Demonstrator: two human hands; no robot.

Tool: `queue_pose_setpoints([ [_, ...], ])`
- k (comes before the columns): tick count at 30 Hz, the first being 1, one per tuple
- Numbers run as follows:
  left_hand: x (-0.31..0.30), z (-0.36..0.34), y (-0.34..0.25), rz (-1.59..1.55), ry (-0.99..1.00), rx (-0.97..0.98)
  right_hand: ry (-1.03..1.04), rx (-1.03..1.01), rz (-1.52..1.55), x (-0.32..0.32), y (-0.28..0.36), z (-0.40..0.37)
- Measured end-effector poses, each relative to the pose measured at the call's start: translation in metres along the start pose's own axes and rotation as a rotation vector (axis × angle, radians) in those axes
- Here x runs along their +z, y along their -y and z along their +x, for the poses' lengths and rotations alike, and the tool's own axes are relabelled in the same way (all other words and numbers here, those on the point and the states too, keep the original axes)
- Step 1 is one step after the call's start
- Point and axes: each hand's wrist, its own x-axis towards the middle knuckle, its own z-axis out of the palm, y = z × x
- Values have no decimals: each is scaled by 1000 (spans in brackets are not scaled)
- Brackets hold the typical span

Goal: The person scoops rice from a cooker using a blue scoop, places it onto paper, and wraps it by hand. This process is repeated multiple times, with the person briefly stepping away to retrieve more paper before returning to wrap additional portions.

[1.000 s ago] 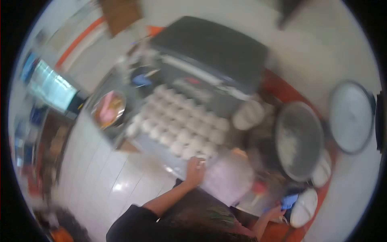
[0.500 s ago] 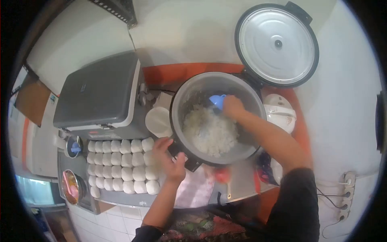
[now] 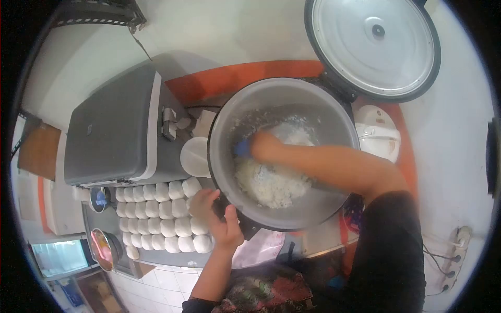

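Inside the large round rice cooker, my right hand grips a blue scoop near the pot's left inner wall. White rice lies at the bottom, partly hidden under my forearm. My left hand is at the cooker's lower left handle, thumb and fingers apart; whether it touches the handle is unclear. Just left of that hand, several rows of rounded white pieces cover part of the counter. The cooker's lid stands open at the upper right.
A grey cooler box stands at the left, with a white round container beside the cooker. Two bowls are at the far left, one holding a pink utensil. A white appliance and power strip are at the right.
My right hand has moved left and slightly down inside the pot with the blue scoop. The camera view has shifted, and the cooker looks larger. My left hand remains by the handle.
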Motion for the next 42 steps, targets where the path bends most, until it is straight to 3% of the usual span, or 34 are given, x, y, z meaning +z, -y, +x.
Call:
queue_pose_setpoints([
  [1, 0, 0, 1, 11, 3, 3, 12, -117, -83, 1, 5, -6],
  [4, -2, -2, 3, 34, 11, 10, 104, -122, -44, 33, 10, -2],
  [8, -2, -1, 3, 36, 5, 13, 174, -59, 237, 32, 18, -30],
  [10, -2, -1, 3, 36, -1, 17, 192, -52, 391, 3, 30, -70],
  [13, -1, -1, 2, 19, -12, 9, 152, 83, 482, -9, 39, -112],
  [16, 0, -1, 3, -44, -34, -21, 7, 67, 497, -7, 32, -137],
  [19, -2, -3, -1, -86, -22, -32, 262, 246, 852, -40, 27, -155],
  [22, -10, -4, 7, -51, 33, 15, 345, 238, 1384, -25, 12, -153],
  [25, -18, -25, 26, -215, -64, 107, 280, 299, 1549, -29, 12, -168],
  [26, -27, -39, 36, -96, -98, 145, 252, 274, 1595, -32, 13, -177],
  [29, -59, -78, 89, 115, 204, 152, 174, 226, 1715, -38, 27, -217],
  [32, -78, -117, 154, 180, 731, -79, 144, 217, 1828, -28, 60, -257],
  [35, -92, -138, 169, 361, 991, 128, 226, 317, 1839, 3, 104, -285],
  [37, -93, -139, 174, 537, 1114, 303, 248, 310, 1854, 53, 128, -284],
  [39, -93, -146, 175, 567, 1196, 265, 81, 63, 1701, 124, 143, -278],
  [40, -92, -147, 175, 582, 1234, 249, -76, -160, 1519, 165, 146, -273],
  [42, -95, -153, 176, 545, 1200, 253, -197, -104, 1357, 202, 161, -262],
])
